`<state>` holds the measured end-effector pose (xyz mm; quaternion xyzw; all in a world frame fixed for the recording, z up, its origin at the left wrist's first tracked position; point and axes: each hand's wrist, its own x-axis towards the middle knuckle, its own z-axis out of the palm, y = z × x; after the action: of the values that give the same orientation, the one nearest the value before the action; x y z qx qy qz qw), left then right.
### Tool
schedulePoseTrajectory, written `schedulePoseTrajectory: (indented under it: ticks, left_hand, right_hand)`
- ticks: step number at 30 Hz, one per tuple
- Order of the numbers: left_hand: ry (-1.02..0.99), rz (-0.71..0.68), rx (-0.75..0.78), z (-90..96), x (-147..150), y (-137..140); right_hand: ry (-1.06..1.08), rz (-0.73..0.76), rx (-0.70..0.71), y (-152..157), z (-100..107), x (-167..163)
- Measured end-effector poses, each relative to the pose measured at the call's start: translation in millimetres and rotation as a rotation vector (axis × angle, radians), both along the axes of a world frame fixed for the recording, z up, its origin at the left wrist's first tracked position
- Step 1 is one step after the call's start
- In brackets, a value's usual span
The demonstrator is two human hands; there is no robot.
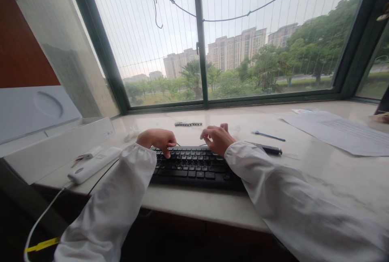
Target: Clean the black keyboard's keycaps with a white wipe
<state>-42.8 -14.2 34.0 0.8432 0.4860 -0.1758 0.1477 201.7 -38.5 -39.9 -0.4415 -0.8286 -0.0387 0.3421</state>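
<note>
A black keyboard (191, 169) lies along the near edge of the pale stone sill. My left hand (156, 138) is over its far left corner, fingers bent and thumb pointing down onto the upper keys. The thumb stands apart from the fingers, with nothing visible between them. Above the far right part of the keyboard is my right hand (218, 138), its fingers loosely curved and partly spread. No held thing shows there. Behind the keyboard lies a narrow metallic strip (188, 124). A dark pen-like tool (269, 149) sits right of my right wrist.
A thin blue stick (270, 136) and printed sheets (340, 130) lie to the right. At left are an open white box (60, 144) and a white power strip (95, 166) with a cable. A green-framed window (200, 39) stands behind the sill.
</note>
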Motion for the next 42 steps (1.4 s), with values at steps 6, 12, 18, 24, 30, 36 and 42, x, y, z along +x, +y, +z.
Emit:
schedulePoseTrajectory:
  ticks: [6, 12, 18, 24, 30, 36, 42]
  left_hand:
    - [-0.064, -0.005, 0.020, -2.1, -4.6, -6.2]
    - [-0.068, 0.011, 0.047, -3.3, -4.2, -12.2]
    - [-0.153, 0.033, 0.058, -9.6, -14.5, -10.2]
    - [-0.323, 0.075, 0.245, -16.5, -25.0, -33.6]
    - [-0.332, 0.245, 0.506, -35.1, -18.9, -72.4]
    - [-0.189, 0.093, 0.695, -50.7, -23.6, -81.1]
    - [-0.250, 0.094, 0.645, -44.2, -28.1, -75.2]
  right_hand:
    - [-0.012, 0.013, -0.007, 0.9, -0.7, -0.1]
    - [0.006, 0.019, -0.014, 0.1, 0.5, -0.2]
    - [-0.005, 0.012, -0.031, -2.0, 1.5, -0.1]
    - [0.002, 0.024, -0.019, -0.6, 0.0, 0.2]
    - [0.009, 0.012, -0.029, -0.6, 1.0, 1.4]
    - [-0.005, 0.008, -0.041, -1.1, 2.7, 0.9]
    - [-0.007, 0.009, -0.050, -2.8, 4.3, 1.5]
